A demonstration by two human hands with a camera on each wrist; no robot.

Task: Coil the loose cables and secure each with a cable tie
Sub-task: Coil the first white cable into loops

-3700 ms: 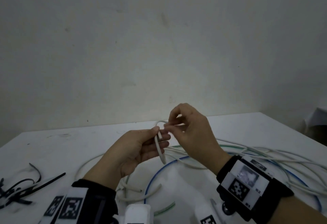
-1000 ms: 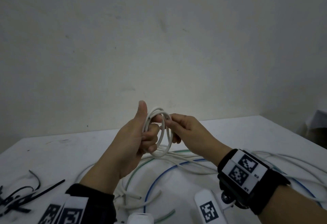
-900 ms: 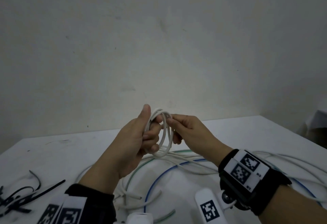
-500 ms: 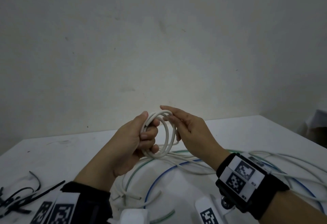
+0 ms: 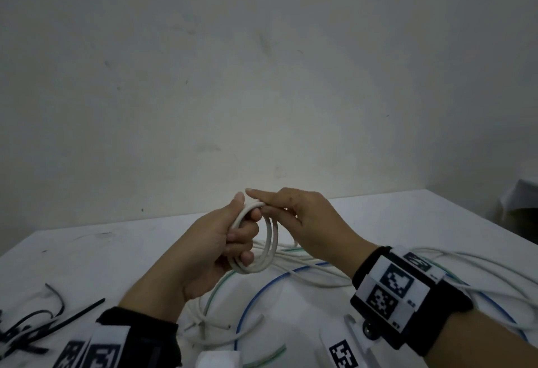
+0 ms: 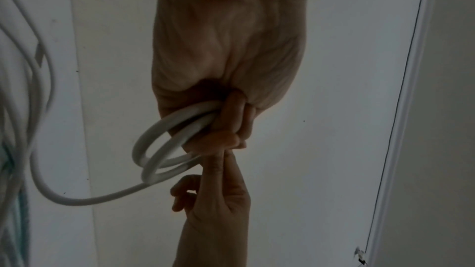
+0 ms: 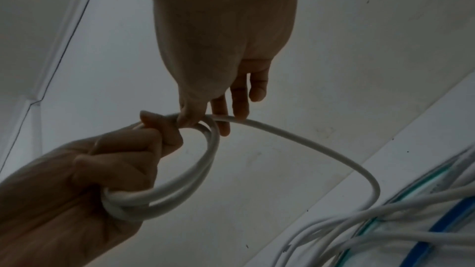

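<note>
Our left hand (image 5: 221,239) still grips the round white cable coil (image 5: 266,247), now bigger by one more loop, as our right hand (image 5: 308,225) pinches on the next turn.

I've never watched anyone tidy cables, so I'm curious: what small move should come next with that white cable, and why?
Probably another loop. The left hand grips a small coil of white cable, while the right hand pinches the strand at the coil's top. A long loose tail trails down to the table, so it seems too early for the black cable ties.
</note>
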